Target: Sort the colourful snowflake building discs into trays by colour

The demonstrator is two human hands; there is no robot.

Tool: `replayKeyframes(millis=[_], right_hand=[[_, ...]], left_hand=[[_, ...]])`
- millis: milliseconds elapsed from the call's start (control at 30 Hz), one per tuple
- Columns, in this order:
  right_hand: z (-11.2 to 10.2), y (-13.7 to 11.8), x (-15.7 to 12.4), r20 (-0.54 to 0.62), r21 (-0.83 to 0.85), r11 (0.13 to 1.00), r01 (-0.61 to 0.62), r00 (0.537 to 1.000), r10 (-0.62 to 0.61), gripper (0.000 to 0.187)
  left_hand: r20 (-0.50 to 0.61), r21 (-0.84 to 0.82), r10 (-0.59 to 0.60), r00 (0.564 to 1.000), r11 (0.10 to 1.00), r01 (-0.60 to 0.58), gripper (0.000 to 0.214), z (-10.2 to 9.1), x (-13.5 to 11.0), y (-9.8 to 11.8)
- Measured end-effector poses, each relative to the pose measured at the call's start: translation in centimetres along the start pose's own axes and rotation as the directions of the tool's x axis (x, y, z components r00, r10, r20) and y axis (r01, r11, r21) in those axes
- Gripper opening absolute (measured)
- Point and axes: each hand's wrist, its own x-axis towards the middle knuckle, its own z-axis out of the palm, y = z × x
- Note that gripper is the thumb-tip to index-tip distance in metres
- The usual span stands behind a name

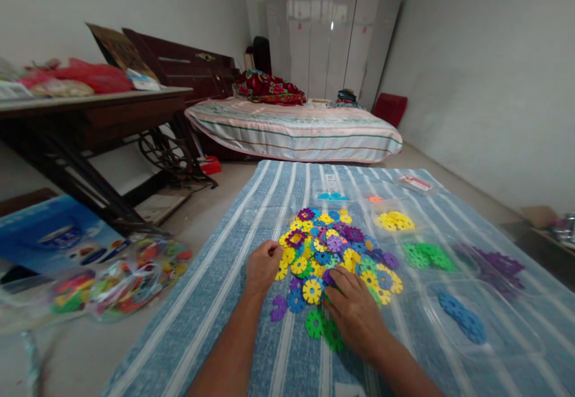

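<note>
A heap of plastic snowflake discs in yellow, purple, blue and green lies on a striped blue cloth. At the heap's left edge is my left hand, its fingers curled together; whether anything is in them is hidden. My right hand reaches over the near right side of the heap, palm down, with bent fingertips closed at a purple disc. Beneath and beside that hand are a green disc and another partly covered green one. A loose purple disc lies at the near left.
On the right, clear plastic trays hold sorted discs: yellow, green, purple and blue. A farther tray has light blue discs. Bags of colourful pieces sit on the floor at left, below a sewing-machine table. A bed stands beyond.
</note>
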Motion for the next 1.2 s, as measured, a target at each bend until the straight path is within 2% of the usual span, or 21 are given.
replayKeyframes(millis=[333,433,500,567,633,700,767,833,867,967,1033,1100,1200], right_hand=[[0.8,2.2,-2.2,-0.170,0.028,0.996,0.083,0.983,-0.077,0.020],[0.3,2.0,-2.4,-0.222,0.154,0.988,0.029,0.975,0.006,0.019],[-0.4,1.7,-2.3,-0.220,0.299,0.952,-0.059,0.967,0.130,0.020],[-1.3,1.4,-2.1,-0.177,0.466,0.867,-0.177,0.941,0.288,0.020],[-2.2,1.2,-1.8,-0.087,0.619,0.727,-0.297,0.894,0.440,0.020],[-2.9,1.2,-1.6,0.033,0.731,0.549,-0.407,0.823,0.566,0.023],[-3.3,1.2,-1.5,0.135,0.791,0.372,-0.487,0.730,0.670,0.027],[-3.5,1.3,-1.5,0.189,0.819,0.244,-0.519,0.646,0.740,0.029],[-3.5,1.3,-1.6,0.201,0.830,0.202,-0.519,0.618,0.760,0.030],[-3.5,1.3,-1.6,0.234,0.853,0.124,-0.508,0.584,0.777,0.030],[-3.5,1.3,-1.6,0.259,0.856,0.101,-0.507,0.590,0.765,0.031],[-3.6,1.2,-1.7,0.272,0.840,0.125,-0.528,0.609,0.746,0.031],[-4.2,1.3,-2.0,0.240,0.783,0.261,-0.565,0.661,0.710,0.031]], left_hand=[[0.000,0.014,0.005,1.000,1.000,-0.005,0.021,-0.1,0.0,0.2],[0.006,0.014,0.003,1.000,1.000,-0.003,0.020,-0.1,0.0,0.1],[0.010,0.008,-0.004,1.000,1.000,0.004,0.020,-0.1,0.1,0.1],[0.010,0.000,-0.010,1.000,1.000,0.010,0.019,0.0,0.1,0.2],[0.006,-0.006,-0.016,1.000,1.000,0.016,0.019,0.0,0.1,0.3],[0.006,-0.009,-0.017,1.000,1.000,0.017,0.019,0.0,0.1,0.4],[0.003,-0.010,-0.012,1.000,1.000,0.012,0.020,0.0,0.0,0.5],[-0.002,-0.007,-0.007,1.000,1.000,0.007,0.021,0.0,0.0,0.5],[-0.004,-0.004,-0.006,1.000,1.000,0.006,0.021,0.0,0.0,0.5],[-0.005,0.014,-0.005,1.000,1.000,0.005,0.022,0.0,0.0,0.4],[-0.006,0.021,-0.003,1.000,1.000,0.003,0.022,0.0,0.0,0.4],[-0.007,0.016,-0.005,1.000,1.000,0.005,0.022,0.0,0.0,0.5],[-0.012,-0.004,-0.007,1.000,1.000,0.007,0.023,0.0,0.1,0.4]])
